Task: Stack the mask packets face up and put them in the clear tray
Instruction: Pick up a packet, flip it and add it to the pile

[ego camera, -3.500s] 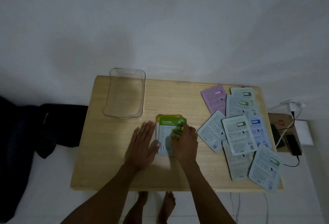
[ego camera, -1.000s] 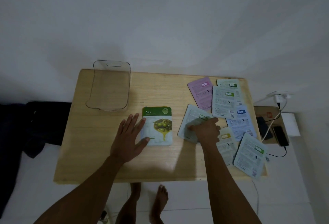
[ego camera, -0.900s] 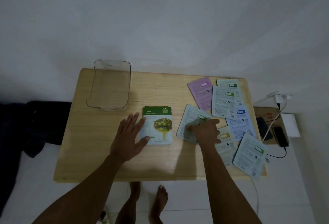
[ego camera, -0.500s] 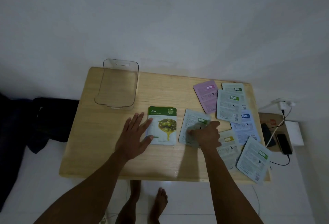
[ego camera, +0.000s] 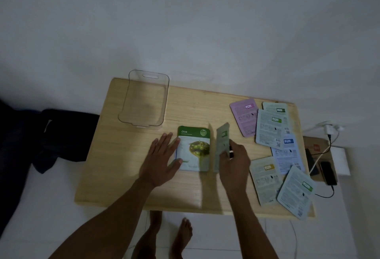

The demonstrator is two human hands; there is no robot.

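A face-up stack topped by a green "Olive" mask packet (ego camera: 194, 147) lies mid-table. My left hand (ego camera: 161, 159) rests flat with fingers spread, touching the stack's left edge. My right hand (ego camera: 234, 160) grips a pale green packet (ego camera: 222, 143) that stands nearly on edge, tilted toward the stack. Several packets lie face down at the right, among them a pink one (ego camera: 244, 115), a blue-label one (ego camera: 286, 152) and a yellow-label one (ego camera: 265, 176). The clear tray (ego camera: 131, 104) stands empty at the table's back left.
The wooden table (ego camera: 123, 166) stands against a white wall. A dark bag (ego camera: 61, 135) lies on the floor at the left. A cardboard box with phones (ego camera: 327, 170) and charger cables is at the right. My bare feet show below the front edge.
My right hand dragged a face-down packet leftward from the pile, then lifted it onto its edge beside the stack. The left hand stayed at the stack's left side.
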